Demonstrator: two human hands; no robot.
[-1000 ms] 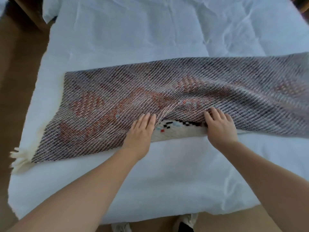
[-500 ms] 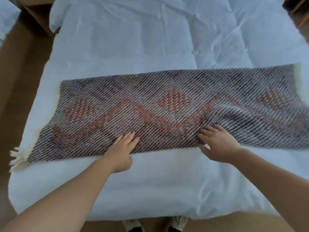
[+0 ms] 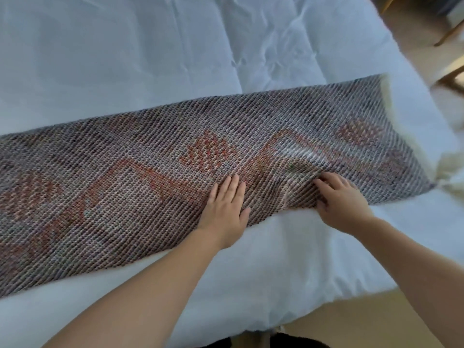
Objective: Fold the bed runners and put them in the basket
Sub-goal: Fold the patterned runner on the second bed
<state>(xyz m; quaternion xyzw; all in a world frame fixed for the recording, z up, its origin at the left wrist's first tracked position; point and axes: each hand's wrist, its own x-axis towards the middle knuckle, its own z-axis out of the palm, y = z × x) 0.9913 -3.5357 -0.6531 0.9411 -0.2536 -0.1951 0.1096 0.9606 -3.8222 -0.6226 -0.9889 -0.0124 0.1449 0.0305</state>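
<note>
While the flat left hand (image 3: 223, 209) is pressing the runner (image 3: 125, 197) mid-frame, the right hand (image 3: 341, 199) is pinching its edge; smoothing probably, with folding coming next.

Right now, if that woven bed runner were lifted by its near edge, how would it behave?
Probably floppy: the bed runner ripples where the right hand bunches it. Likely to drape rather than hold its shape. Probably not slippery: the weave looks coarse.

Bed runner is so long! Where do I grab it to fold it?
Take the bed runner by its fringed right end, both corners, coming from the right of the bed. It lies flat and lengthwise, so that end probably lifts over to the left.
</note>
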